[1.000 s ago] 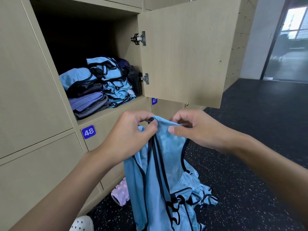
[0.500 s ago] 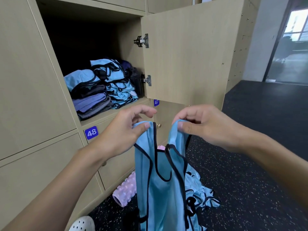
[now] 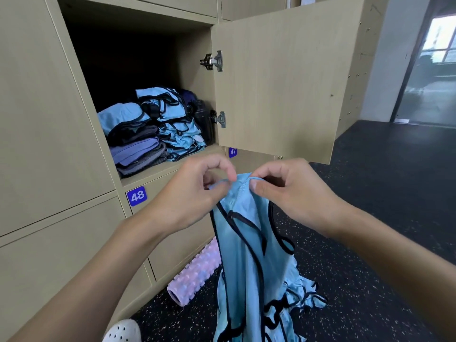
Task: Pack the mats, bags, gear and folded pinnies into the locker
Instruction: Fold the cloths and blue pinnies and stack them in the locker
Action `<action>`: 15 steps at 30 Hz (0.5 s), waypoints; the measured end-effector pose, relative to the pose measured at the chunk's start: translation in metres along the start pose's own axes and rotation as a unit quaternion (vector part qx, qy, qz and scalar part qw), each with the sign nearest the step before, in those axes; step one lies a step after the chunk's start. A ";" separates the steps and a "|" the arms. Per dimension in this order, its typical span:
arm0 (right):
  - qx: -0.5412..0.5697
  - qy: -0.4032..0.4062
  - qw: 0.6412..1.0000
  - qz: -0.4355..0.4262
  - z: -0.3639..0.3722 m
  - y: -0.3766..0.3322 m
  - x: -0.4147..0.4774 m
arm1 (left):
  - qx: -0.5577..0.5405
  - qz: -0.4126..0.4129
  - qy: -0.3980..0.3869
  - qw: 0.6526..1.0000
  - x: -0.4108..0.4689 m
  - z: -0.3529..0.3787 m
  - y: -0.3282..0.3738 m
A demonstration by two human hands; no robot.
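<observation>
A light blue pinny point(image 3: 249, 248) with black trim hangs in front of me. My left hand point(image 3: 190, 196) and my right hand point(image 3: 293, 196) each pinch its top edge, close together. Behind them the open locker point(image 3: 138, 58) holds a stack of folded blue pinnies point(image 3: 177, 124), with folded dark and purple mats point(image 3: 138, 149) to the left under a blue bundle. A dark bottle point(image 3: 202, 119) stands at the locker's right wall. More blue pinnies point(image 3: 301, 294) lie heaped on the floor below.
The locker door point(image 3: 276, 77) stands open to the right, above my hands. A pink knobbed foam roller point(image 3: 195, 272) lies on the dark speckled floor against the lower lockers. A white shoe point(image 3: 123, 332) shows at the bottom edge. Lockers are numbered 48 and 47.
My two hands have come closer together, bringing the pinny's two shoulder straps against each other. The pinny now hangs narrower.
</observation>
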State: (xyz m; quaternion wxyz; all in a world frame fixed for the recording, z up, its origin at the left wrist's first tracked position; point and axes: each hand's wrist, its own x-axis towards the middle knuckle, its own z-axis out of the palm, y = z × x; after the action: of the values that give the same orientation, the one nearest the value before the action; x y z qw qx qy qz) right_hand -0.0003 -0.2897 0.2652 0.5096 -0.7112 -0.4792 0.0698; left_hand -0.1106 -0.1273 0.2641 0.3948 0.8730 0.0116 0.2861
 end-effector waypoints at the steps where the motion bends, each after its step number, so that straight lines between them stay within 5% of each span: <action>1: -0.002 0.009 1.000 -0.002 -0.001 -0.001 0.000 | 0.014 -0.011 0.002 1.000 0.000 -0.001 0.000; 7: 0.020 0.076 0.997 -0.022 -0.001 -0.004 0.007 | -0.028 -0.026 -0.017 0.999 0.000 -0.002 0.019; 11: 0.035 0.112 0.992 -0.039 -0.006 -0.011 0.009 | 0.032 -0.006 0.038 0.999 0.005 0.000 0.027; 15: 0.025 0.120 0.990 -0.074 -0.017 -0.022 0.007 | -0.048 0.009 0.102 0.994 0.009 -0.014 0.030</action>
State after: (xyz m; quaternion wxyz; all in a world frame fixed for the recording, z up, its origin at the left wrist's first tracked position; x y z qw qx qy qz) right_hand -0.0004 -0.2953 0.2934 0.5848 -0.6642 -0.4638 -0.0418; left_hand -0.1165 -0.1367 0.2967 0.4302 0.8193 0.0309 0.3777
